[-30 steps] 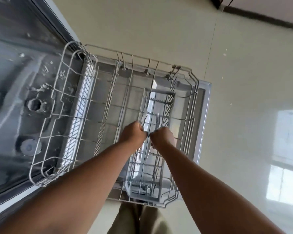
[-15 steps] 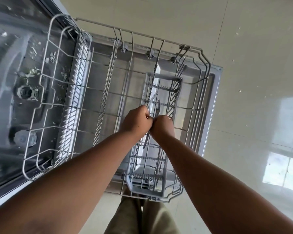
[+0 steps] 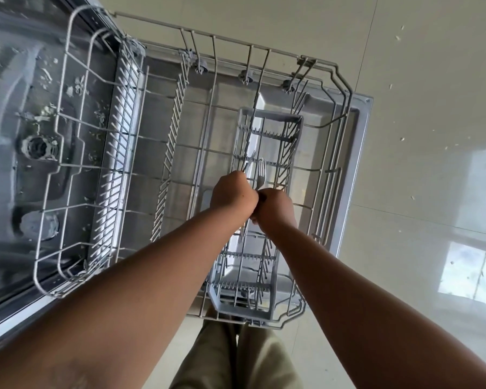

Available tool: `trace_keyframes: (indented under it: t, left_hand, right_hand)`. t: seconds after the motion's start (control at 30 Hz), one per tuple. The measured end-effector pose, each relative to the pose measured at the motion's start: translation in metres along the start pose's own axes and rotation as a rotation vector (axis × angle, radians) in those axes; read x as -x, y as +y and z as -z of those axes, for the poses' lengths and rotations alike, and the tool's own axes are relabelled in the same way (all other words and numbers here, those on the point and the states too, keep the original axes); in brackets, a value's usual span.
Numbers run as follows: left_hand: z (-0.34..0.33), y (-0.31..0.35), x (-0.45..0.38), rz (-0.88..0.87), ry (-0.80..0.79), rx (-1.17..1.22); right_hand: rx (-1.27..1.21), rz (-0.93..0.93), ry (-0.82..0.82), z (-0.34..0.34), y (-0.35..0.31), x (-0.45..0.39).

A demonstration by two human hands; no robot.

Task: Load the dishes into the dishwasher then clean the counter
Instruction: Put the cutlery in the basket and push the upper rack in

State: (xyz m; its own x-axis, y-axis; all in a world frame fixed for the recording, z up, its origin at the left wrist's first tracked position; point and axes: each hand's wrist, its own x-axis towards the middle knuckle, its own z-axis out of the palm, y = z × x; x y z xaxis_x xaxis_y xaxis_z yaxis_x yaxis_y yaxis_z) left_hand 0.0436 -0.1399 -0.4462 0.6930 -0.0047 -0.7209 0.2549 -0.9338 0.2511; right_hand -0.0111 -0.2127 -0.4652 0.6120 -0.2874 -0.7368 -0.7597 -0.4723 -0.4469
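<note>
The dishwasher's lower wire rack [image 3: 340, 80] is pulled out over the open door [image 3: 359, 130]. A grey cutlery basket [image 3: 272, 310] sits in the rack's right half. Both fists meet above the basket's middle. My left hand [image 3: 232, 193] grips a fork [image 3: 249, 161] whose tines point away from me. My right hand [image 3: 275, 210] grips a second fork [image 3: 261, 172], tines also up. The handles are hidden inside the fists; a thin metal end shows below them.
The dishwasher tub [image 3: 37, 147] lies at the left, with a drain filter and food scraps on its floor. Glossy beige floor tiles [image 3: 421, 192] surround the door at the right. My trouser legs [image 3: 236, 357] stand just below the rack's near edge.
The view has shifted closer over the rack. Both hands stay together over the cutlery basket, and the forks' tines now show more clearly above the fists.
</note>
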Motion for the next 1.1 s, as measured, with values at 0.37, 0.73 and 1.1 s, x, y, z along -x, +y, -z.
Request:
trace_keyframes:
  t: [0.37, 0.73, 1.1]
  left_hand:
    - [-0.005, -0.003, -0.005, -0.044, 0.055, -0.213]
    - [0.013, 0.010, -0.011, -0.117, 0.012, -0.410]
    - [0.013, -0.030, -0.026, -0.083, 0.049, -0.249]
  right_hand:
    - [-0.054, 0.072, 0.041, -0.005, 0.006, -0.001]
    - [-0.201, 0.019, -0.005, -0.009, 0.010, -0.009]
    - [-0.473, -0.178, 0.027, -0.011, 0.010, -0.015]
